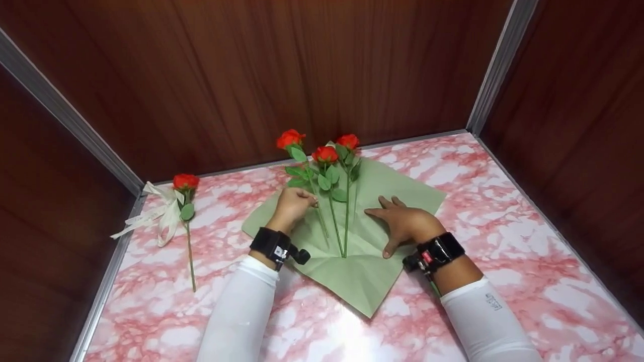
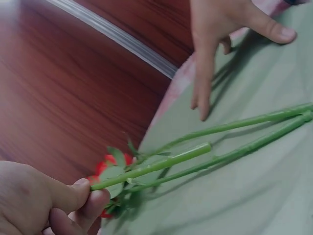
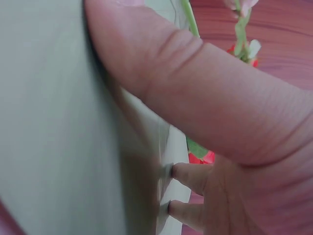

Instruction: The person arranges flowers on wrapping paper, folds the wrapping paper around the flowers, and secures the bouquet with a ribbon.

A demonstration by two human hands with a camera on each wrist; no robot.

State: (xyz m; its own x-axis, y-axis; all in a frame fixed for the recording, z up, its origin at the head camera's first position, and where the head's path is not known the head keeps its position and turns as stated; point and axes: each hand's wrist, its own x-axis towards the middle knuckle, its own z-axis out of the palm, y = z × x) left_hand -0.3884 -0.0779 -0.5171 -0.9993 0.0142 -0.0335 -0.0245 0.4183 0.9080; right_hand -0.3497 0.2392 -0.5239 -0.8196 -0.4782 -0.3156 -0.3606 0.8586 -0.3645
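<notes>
Between thumb and fingers, my left hand (image 1: 296, 205) pinches the stem of a red rose (image 1: 290, 139) over the left part of a green wrapping paper sheet (image 1: 372, 286). In the left wrist view the held stem (image 2: 161, 164) is raised off the paper, its cut end free. Two more red roses, one in the middle (image 1: 325, 154) and one at the right (image 1: 347, 141), lie on the sheet with their stem ends meeting. My right hand (image 1: 406, 221) is spread, its fingertips touching the paper right of the stems. In the right wrist view the thumb (image 3: 195, 88) rests on the sheet.
Another red rose (image 1: 185, 182) lies at the left, next to a pale ribbon bow (image 1: 168, 211) with trailing ends. The tabletop (image 1: 503, 301) has a pink and white marbled pattern. Dark wood panels (image 1: 302, 75) with metal edging stand at the back and both sides.
</notes>
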